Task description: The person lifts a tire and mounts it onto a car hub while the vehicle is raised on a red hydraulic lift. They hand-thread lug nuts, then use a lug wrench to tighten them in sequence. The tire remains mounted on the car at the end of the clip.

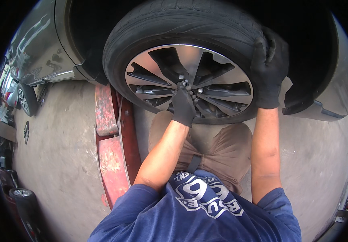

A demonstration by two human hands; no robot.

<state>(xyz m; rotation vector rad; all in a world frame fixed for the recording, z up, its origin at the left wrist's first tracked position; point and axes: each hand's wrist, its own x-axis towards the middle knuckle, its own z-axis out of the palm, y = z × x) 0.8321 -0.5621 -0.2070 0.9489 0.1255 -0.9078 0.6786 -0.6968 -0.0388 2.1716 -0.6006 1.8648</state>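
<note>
A car wheel (160,60) with a black tire (125,44) and a multi-spoke silver and black rim fills the top middle, inside a dark wheel arch. My left hand (184,103), in a dark glove, is closed at the hub just below the exposed metal lug fittings (200,90); what its fingers pinch is hidden. My right hand (269,70), also gloved, grips the right side of the tire with curled fingers. My knees in brown trousers show below the wheel.
A worn red lift arm (109,157) runs along the concrete floor (57,141) at my left. Grey car bodywork (45,36) flanks the arch on both sides. A loose wheel (22,199) lies at lower left, and another vehicle's wheel (24,99) shows at far left.
</note>
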